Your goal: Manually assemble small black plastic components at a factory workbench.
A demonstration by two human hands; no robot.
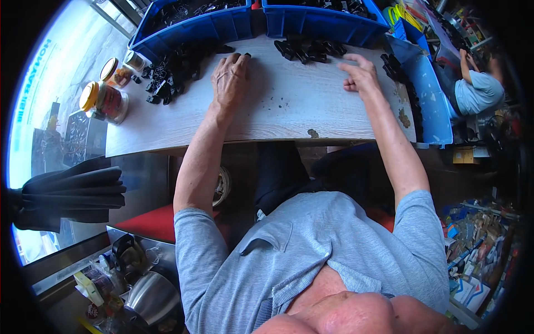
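My left hand (230,80) is back up over the table, its fingers bent down at the tabletop. A small black part (247,55) shows at its fingertips, mostly hidden by the hand. To its left spreads a loose heap of small black parts with metal bits (172,72). My right hand (360,77) hovers at the right with its index finger stretched out and the other fingers loosely bent, holding nothing I can see. Just beyond it and to its left lies a pile of black plastic pieces (308,50).
Two blue bins (194,25) of black parts line the table's far edge. A pale blue tray (428,83) stands on the right beside more black pieces (394,69). Lidded jars (105,103) stand at the left edge. A person (478,92) is at the far right.
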